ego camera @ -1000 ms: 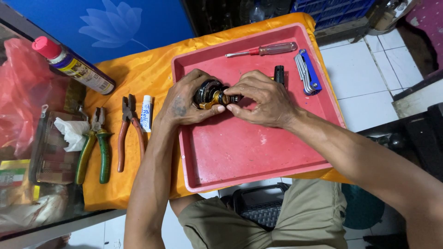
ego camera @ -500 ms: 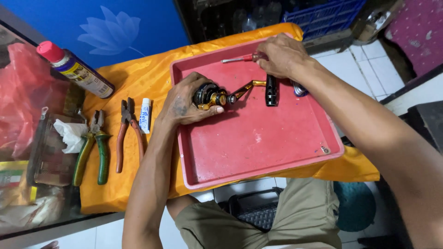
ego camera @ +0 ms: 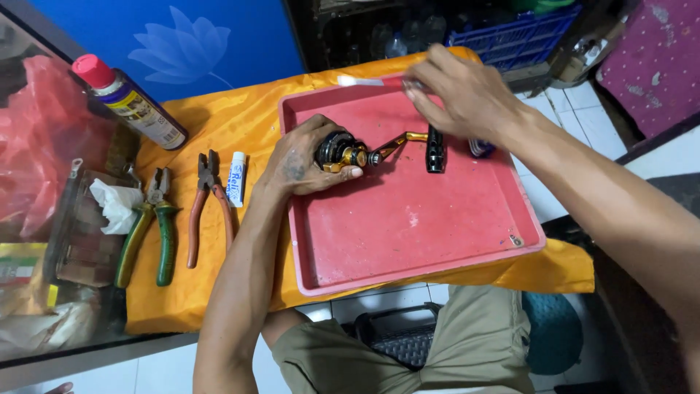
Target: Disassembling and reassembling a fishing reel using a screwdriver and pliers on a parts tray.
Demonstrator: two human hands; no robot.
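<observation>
From the head camera, the work looks mid-way; the fishing reel (ego camera: 343, 152) lies in the red tray (ego camera: 437, 241) with its gold handle (ego camera: 397, 142) attached; the left hand (ego camera: 299, 157) curls closed around the reel body; the right hand (ego camera: 459, 95) hovers above the tray's far edge, fingers pinched on something small, possibly a tool, though blurred.

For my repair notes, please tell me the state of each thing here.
Black and gold fishing reel: held on red plastic tray by left hand.
Right hand: raised, pinching a thin tool.
Red-capped spray can: capped, tilted.
Green-handled pliers: lying shut.
Orange-handled pliers: lying, handles apart.
</observation>
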